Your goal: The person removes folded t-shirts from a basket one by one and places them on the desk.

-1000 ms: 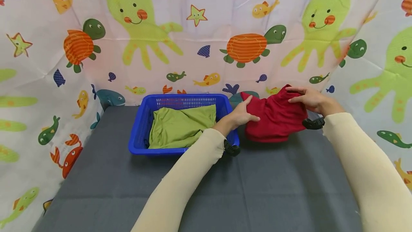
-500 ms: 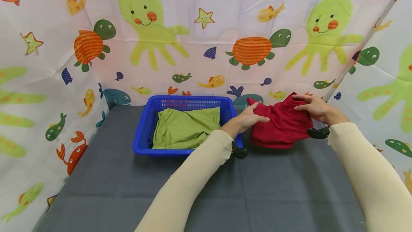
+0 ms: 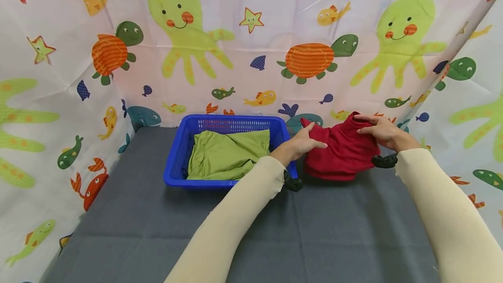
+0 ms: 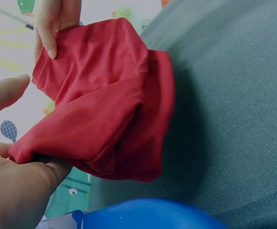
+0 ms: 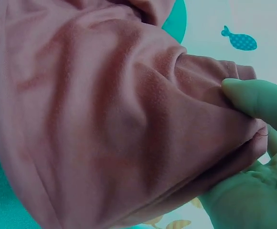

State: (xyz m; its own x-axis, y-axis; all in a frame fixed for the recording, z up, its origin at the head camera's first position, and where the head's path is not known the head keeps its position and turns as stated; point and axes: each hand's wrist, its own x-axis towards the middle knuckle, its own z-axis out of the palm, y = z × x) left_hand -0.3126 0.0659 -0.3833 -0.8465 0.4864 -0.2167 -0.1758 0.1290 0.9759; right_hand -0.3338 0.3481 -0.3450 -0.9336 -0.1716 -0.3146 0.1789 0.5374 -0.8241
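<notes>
A red garment (image 3: 338,152), loosely folded with creases and hemmed edges, is held up over the grey surface, to the right of a blue basket (image 3: 173,156). My left hand (image 3: 298,144) grips its left end. In the left wrist view the thumb (image 4: 7,95) stands apart from the cloth, while the other fingers are partly hidden in its folds. My right hand (image 3: 383,132) pinches the upper right end; the right wrist view has the thumb (image 5: 253,98) on the front of the garment (image 5: 105,119) and fingers behind it.
Green folded cloth (image 3: 228,154) lies in the blue basket. A curtain (image 3: 220,8) printed with sea animals closes off the back and both sides. The grey cloth-covered surface (image 3: 165,248) extends toward the front.
The head view has shifted, so the whole scene sits slightly differently in frame. Both hands keep their hold on the red garment, which stays beside the basket, slightly lower against the curtain.
</notes>
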